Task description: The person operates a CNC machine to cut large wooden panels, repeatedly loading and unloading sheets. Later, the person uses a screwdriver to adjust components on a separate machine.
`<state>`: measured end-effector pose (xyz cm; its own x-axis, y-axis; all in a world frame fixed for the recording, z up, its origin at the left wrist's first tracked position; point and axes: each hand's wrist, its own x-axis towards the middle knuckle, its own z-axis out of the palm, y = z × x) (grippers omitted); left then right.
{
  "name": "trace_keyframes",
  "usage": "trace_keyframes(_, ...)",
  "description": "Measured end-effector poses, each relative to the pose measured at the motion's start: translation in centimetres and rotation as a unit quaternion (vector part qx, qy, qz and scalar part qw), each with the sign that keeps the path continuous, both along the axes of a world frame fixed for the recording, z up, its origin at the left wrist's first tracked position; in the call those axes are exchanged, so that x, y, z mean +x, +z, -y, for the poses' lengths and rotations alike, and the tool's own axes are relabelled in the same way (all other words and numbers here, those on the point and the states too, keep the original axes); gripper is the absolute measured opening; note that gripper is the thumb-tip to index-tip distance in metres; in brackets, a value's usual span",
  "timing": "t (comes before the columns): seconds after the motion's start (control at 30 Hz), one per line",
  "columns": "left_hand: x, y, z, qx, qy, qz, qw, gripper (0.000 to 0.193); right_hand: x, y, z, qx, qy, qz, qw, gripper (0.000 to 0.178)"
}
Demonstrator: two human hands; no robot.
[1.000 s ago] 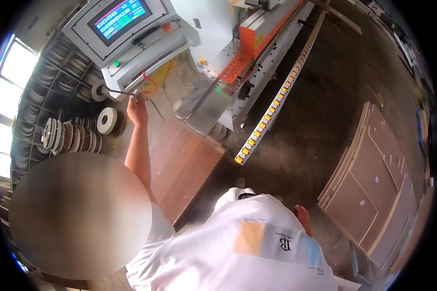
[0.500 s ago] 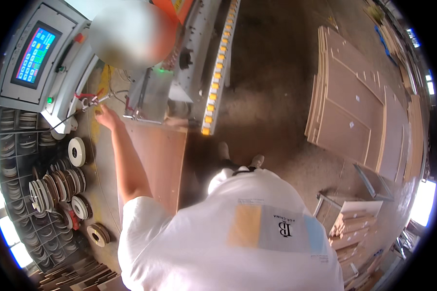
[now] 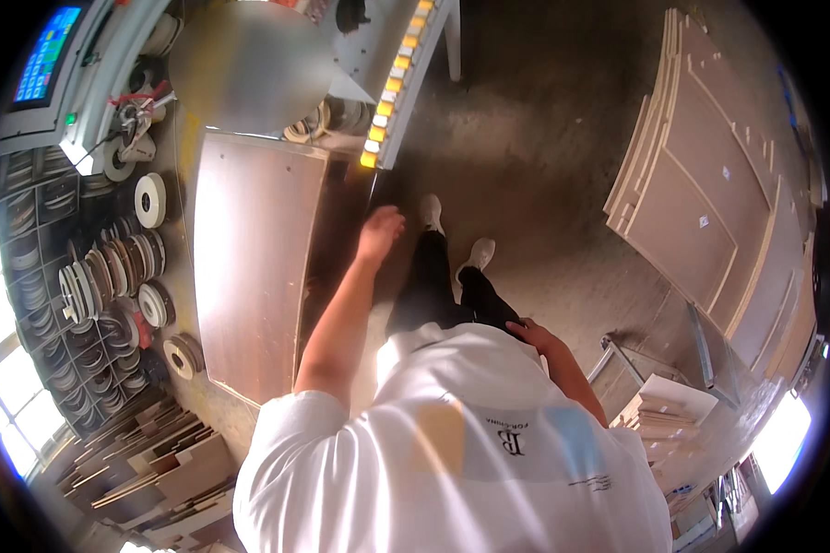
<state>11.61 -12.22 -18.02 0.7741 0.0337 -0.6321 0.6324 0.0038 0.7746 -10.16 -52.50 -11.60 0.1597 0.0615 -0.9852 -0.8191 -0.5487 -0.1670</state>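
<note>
My left hand (image 3: 380, 232) hangs in the air with its fingers loosely curled and nothing seen in them. It is just right of a brown wooden cabinet (image 3: 258, 258) and below the end of a roller rail (image 3: 376, 134) with yellow and white rollers. Beside my right hip, my right hand (image 3: 537, 336) rests by the dark trousers (image 3: 431, 281), fingers loosely extended and partly hidden. No object shows in it. At the upper left stands a grey machine panel with a lit screen (image 3: 46, 55).
Rolls of edge banding (image 3: 111, 267) stand by a black rack at left. Wood strips (image 3: 157, 470) lie lower left. Large brown boards (image 3: 692, 184) are stacked at right, with a metal frame (image 3: 618, 359) and wood pieces (image 3: 664, 410) nearby. A blurred patch hides part of the machine.
My left hand has left the cable area by the control panel and swung right, past the cabinet. My right hand has come into view. The machine now sits higher in the picture.
</note>
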Motion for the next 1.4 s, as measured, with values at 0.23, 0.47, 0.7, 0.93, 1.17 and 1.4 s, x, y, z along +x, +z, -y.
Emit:
trace_keyframes(0.23,4.4,-23.5,-11.7,0.437,0.114,-0.029,0.892,0.037,-7.2,-2.0,2.3,-0.075,-0.014,-0.014,0.997,0.086)
trace_keyframes(0.47,14.7,-29.1,-14.8,0.458,0.055,-0.043,0.886,0.036,-12.2,-3.9,1.7,-0.092,-0.157,-0.058,0.982,0.061)
trace_keyframes(0.7,16.0,-30.7,-16.5,0.45,0.033,-0.054,0.891,0.035,-11.8,-4.7,0.9,-0.101,-0.168,-0.078,0.978,0.056)
trace_keyframes(0.93,15.5,-29.7,-17.3,0.452,0.031,-0.063,0.889,0.035,-10.6,-5.5,0.6,-0.115,-0.095,-0.054,0.987,0.056)
trace_keyframes(1.17,15.8,-28.8,-16.8,0.456,0.035,-0.058,0.887,0.034,-10.9,-5.5,1.1,-0.116,-0.084,-0.03,0.989,0.055)
trace_keyframes(1.4,7.0,-28.1,-10.5,0.484,0.059,-0.033,0.873,0.034,-10.8,-6.0,1.9,-0.098,-0.059,-0.039,0.993,0.061)
